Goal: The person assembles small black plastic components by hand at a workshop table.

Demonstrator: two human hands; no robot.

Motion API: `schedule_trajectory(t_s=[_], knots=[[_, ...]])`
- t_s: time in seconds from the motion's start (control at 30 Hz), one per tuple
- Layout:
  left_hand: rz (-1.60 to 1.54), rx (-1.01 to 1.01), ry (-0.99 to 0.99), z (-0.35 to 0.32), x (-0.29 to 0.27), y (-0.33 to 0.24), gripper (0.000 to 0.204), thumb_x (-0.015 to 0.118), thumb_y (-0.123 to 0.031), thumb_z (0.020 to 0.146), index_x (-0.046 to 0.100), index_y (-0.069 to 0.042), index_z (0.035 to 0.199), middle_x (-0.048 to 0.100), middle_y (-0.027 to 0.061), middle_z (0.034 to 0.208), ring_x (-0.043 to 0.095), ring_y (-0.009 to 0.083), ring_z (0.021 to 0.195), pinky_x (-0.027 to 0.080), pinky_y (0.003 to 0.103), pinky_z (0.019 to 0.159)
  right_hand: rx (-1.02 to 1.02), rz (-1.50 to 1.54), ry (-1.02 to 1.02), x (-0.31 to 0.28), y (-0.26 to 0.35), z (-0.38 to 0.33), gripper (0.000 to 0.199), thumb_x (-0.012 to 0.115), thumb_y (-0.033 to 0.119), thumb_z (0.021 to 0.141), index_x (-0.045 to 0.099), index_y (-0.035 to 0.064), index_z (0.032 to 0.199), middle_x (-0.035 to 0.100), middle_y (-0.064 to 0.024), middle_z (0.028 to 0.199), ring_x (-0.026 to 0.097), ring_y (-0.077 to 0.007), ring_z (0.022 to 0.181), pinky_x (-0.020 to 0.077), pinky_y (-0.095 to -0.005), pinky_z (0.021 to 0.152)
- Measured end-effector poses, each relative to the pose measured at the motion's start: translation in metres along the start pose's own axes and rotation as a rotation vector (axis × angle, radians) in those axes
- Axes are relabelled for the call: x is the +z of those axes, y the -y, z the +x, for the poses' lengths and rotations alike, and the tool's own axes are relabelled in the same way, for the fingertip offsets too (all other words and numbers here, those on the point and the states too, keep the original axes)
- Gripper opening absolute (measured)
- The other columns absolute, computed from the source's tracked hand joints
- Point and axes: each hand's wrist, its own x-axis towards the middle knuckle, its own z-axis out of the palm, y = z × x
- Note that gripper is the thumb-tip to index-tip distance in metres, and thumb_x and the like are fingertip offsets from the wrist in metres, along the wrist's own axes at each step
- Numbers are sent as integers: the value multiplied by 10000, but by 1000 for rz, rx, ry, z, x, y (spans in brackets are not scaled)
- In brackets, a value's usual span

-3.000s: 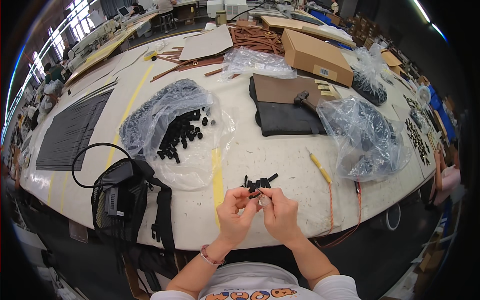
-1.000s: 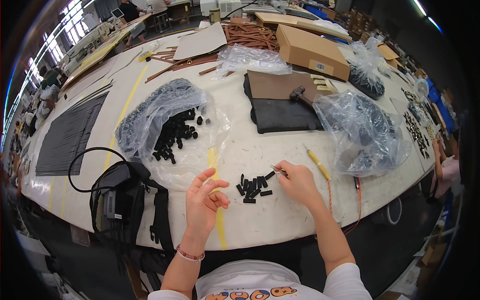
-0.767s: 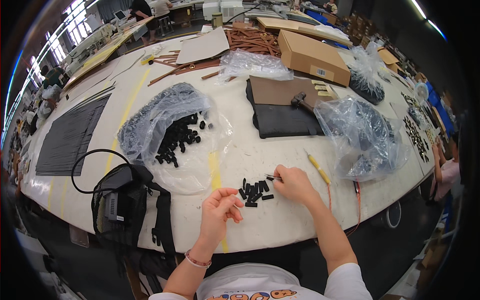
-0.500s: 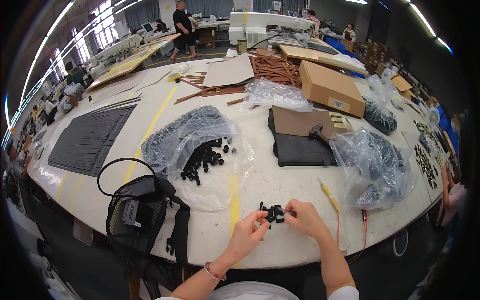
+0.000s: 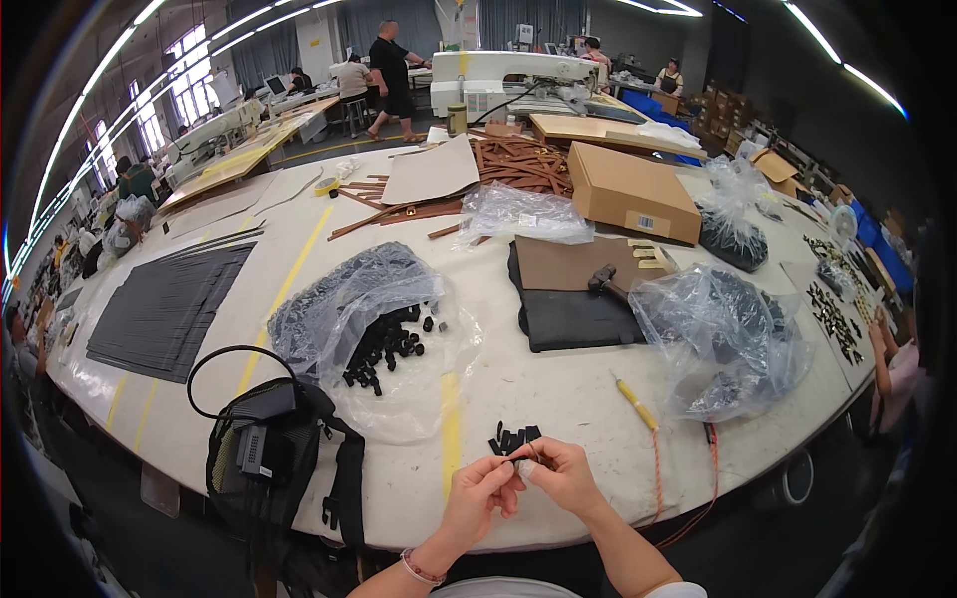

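Observation:
Close in front of me, my left hand [image 5: 485, 492] and my right hand [image 5: 560, 476] meet with fingertips pinched together. Between them is a small black piece [image 5: 517, 460], mostly hidden by the fingers, so its exact kind cannot be made out. Just beyond the fingertips lies a small heap of short black strips [image 5: 513, 438] on the pale table [image 5: 558, 394]. Farther off to the left, small black cylindrical pieces [image 5: 383, 357] spill out of a clear plastic bag [image 5: 419, 411]. A yellow-handled pen-like tool [image 5: 636, 404] with an orange cord rests to the right of my hands.
A black mesh bag [image 5: 224, 453] sits at the left table edge, near black strips [image 5: 164, 304]. Beyond are a hammer [image 5: 604, 279] on dark sheets, a filled plastic bag [image 5: 718, 339], a cardboard box [image 5: 633, 189] and brown straps [image 5: 518, 164]. Someone's hand [image 5: 879, 334] is at the far right.
My hands have drawn back from the black strips toward me and come together, both now on one small black piece. My view has shifted slightly. The person in black at the back has walked.

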Motion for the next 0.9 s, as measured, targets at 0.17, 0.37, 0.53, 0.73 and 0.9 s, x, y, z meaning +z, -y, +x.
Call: schedule_trajectory(t_s=[0.17, 0.37, 0.53, 0.73, 0.9], knots=[[681, 379, -110, -6, 4, 6, 104, 520, -88, 833, 521, 12, 861, 558, 35, 664, 507, 64, 484, 393, 182, 418, 55, -137, 74, -8, -5, -1, 94, 543, 2, 747, 578, -18, 832, 524, 33, 677, 414, 3, 569, 320, -150, 489], [495, 440, -143, -5, 10, 9, 40, 505, -24, 813, 504, 16, 820, 566, 81, 652, 503, 96, 457, 399, 199, 402, 125, 3, 6, -2, 2, -9, 124, 536, 21, 731, 564, -19, 845, 493, 39, 673, 380, -9, 548, 309, -166, 486], [-49, 102, -43, -4, 2, -3, 55, 506, -67, 813, 501, -18, 788, 576, 109, 654, 476, 125, 422, 358, 228, 377, 95, 120, -29, 5, -2, -9, 136, 594, 63, 770, 571, -31, 866, 542, 17, 712, 427, -11, 573, 345, -159, 503], [-122, 38, -37, -5, 4, -1, 63, 510, -71, 813, 506, -13, 788, 561, 104, 644, 477, 132, 416, 351, 238, 373, -34, -230, 1, 2, 2, -11, 103, 582, 20, 747, 584, -35, 833, 552, 23, 676, 437, -3, 574, 351, -151, 494], [-138, 10, -4, -6, 0, -1, 62, 518, -67, 804, 502, -12, 779, 560, 108, 641, 482, 138, 412, 358, 237, 364, -93, -281, 51, -2, 6, -10, 140, 558, 39, 709, 579, -26, 830, 513, -29, 586, 429, -58, 522, 351, -209, 473]])
